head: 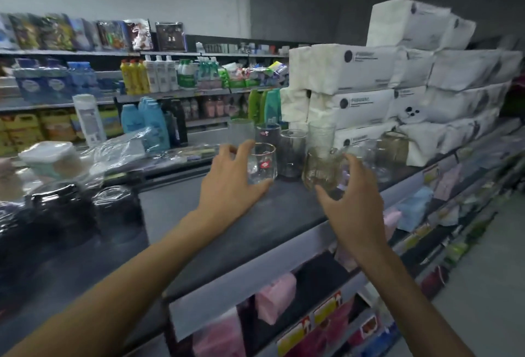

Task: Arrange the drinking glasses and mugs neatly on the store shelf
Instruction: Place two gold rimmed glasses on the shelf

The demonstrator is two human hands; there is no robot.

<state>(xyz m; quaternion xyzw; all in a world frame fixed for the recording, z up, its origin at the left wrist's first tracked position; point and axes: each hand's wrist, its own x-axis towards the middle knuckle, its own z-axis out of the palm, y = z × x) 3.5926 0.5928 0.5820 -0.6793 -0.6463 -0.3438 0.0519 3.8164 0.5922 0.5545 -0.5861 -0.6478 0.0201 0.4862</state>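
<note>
My left hand (pixel 230 180) reaches over the top shelf (pixel 213 228) to the short glass with a gold rim (pixel 264 163). Its fingers are spread and bent round the left side of the glass, and the thumb lies near its foot. The picture is blurred, so I cannot tell if they really press it. My right hand (pixel 355 206) makes a wide C round the amber mug (pixel 318 170), with the thumb in front and the fingers at the far side. Here also I cannot tell if it has hold.

The short glass stands on the shelf, and the mug is near it at 3 o'clock. At 12 o'clock behind them the tall glasses (pixel 292 155) stand in a group. At 2 o'clock the white tissue packs (pixel 369 72) are piled up. At 9 o'clock there are dark jars (pixel 113 209) in plastic wrap.
</note>
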